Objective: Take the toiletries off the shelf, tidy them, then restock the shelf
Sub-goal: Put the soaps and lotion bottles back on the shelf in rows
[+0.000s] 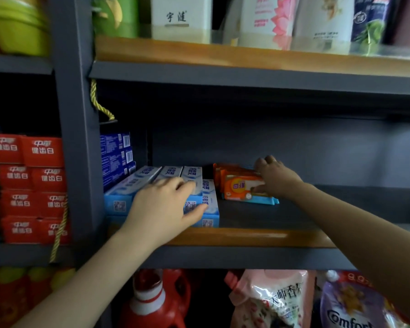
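Four light-blue toothpaste boxes (166, 185), three orange packs (239, 185).

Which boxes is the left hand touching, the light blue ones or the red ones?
The light blue boxes on the middle shelf: the left hand rests on them. The red boxes sit untouched in the neighbouring bay.
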A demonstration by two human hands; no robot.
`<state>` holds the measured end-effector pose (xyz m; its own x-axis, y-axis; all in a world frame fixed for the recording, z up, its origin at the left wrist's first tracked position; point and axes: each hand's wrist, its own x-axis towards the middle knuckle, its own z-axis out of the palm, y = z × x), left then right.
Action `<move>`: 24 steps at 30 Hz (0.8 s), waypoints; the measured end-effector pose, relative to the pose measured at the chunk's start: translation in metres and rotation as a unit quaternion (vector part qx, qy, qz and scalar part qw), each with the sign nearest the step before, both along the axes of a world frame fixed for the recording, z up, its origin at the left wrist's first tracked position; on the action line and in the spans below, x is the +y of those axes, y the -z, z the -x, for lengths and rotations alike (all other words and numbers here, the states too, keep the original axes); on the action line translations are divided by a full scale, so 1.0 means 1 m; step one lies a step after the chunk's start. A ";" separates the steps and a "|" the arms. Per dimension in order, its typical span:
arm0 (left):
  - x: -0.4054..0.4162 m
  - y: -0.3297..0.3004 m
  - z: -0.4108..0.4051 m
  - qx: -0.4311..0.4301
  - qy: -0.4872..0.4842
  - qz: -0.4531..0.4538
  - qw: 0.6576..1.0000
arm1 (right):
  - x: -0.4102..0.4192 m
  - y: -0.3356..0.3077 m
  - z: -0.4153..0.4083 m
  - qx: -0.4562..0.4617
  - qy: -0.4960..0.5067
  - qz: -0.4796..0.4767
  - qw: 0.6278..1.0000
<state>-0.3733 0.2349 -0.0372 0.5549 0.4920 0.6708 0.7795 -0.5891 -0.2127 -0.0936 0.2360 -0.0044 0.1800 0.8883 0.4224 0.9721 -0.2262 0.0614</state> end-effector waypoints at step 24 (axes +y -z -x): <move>-0.087 0.111 -0.052 -0.092 0.338 -0.092 0.932 | -0.223 0.125 0.017 0.026 -0.180 0.073 0.981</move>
